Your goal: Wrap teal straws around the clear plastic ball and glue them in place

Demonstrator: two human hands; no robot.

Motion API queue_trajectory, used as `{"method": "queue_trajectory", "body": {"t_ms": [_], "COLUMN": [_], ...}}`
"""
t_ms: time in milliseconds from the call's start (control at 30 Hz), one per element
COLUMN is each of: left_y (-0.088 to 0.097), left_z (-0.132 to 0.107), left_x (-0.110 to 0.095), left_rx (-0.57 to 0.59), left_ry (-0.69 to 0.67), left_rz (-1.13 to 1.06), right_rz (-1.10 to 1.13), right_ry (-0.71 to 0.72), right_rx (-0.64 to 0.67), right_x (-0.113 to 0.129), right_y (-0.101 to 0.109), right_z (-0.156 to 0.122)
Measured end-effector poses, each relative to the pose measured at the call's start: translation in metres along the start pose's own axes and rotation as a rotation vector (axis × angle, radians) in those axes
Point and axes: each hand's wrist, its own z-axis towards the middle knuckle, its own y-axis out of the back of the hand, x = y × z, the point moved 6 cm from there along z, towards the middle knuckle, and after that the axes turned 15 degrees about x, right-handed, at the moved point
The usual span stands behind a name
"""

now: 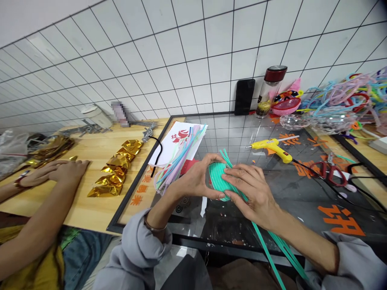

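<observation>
Between my two hands is a rounded form of teal pipe cleaners (218,177), its strands lying side by side in curved rows. My left hand (201,177) grips its left edge, thumb below and fingers above. Across its right side lies my right hand (252,189), fingers closed over the strands. Short teal ends poke up above the form, and long loose teal stems (286,253) trail from under my right hand toward my lap. The palm side of my right hand is hidden.
A yellow glue gun (272,148), red-handled scissors (329,171), a phone (244,96) and a glass bottle (269,94) are on the mat. Pipe cleaners (181,155) lie on paper at left. Beyond sit gold foil pieces (116,169) and another person's hands (57,173).
</observation>
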Motion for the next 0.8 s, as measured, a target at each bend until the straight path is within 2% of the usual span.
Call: {"method": "queue_trajectory", "body": {"t_ms": [167, 567, 800], "left_y": [-0.0022, -0.0039, -0.0058], "left_z": [0.0008, 0.0031, 0.0026], "left_x": [0.0007, -0.0015, -0.0019], "left_rx": [0.046, 0.070, 0.081], "left_ry": [0.012, -0.097, 0.009], "left_rz": [-0.017, 0.000, 0.039], "right_rz": [0.007, 0.025, 0.035], "right_ry": [-0.009, -0.040, -0.030], "right_rx": [-0.012, 0.000, 0.012], "right_x": [-0.0007, -0.0013, -0.0025], "right_y": [0.0002, 0.0017, 0.0012], "right_z": [-0.0003, 0.0009, 0.0008]}}
